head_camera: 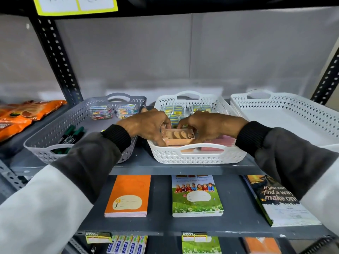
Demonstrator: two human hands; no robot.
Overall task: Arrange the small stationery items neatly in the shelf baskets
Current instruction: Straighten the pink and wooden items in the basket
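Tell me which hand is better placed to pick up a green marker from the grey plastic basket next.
Left. The left hand is nearest the grey plastic basket holding the green markers. The right hand would have to cross over. Both hands now grip the peach rectangular box.

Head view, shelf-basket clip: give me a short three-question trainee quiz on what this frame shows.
1. True or false: both the left hand and the right hand are on the peach-coloured rectangular box.
2. Which basket does that box sit in? A) the grey perforated plastic basket B) the middle white perforated plastic basket C) the right-hand white perforated plastic basket
3. Fill in: the green-capped markers lie in the ____ basket.

Key: 1 true. 2 B. 3 grey.
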